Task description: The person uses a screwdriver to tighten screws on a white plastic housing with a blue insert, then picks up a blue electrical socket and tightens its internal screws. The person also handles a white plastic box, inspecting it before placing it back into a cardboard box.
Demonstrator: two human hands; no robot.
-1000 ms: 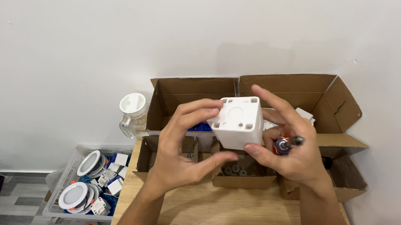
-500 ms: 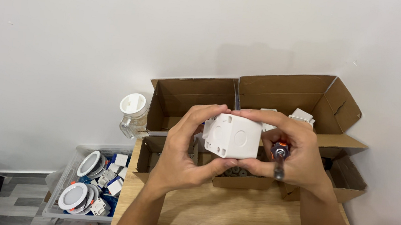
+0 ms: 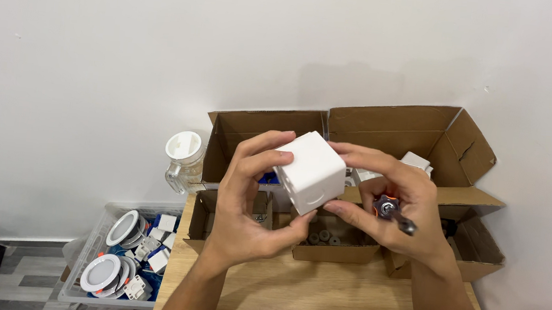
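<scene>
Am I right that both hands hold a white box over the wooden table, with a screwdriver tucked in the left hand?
Not quite: in the head view the screwdriver is tucked in the right hand, not the left hand. Both hands do hold the white box over the wooden table.

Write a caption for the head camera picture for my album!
Two hands hold a white box above open cardboard boxes, screwdriver tucked in the right.

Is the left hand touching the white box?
Touching. The head view shows the left hand with its fingers and thumb pressed against the white box.
</scene>
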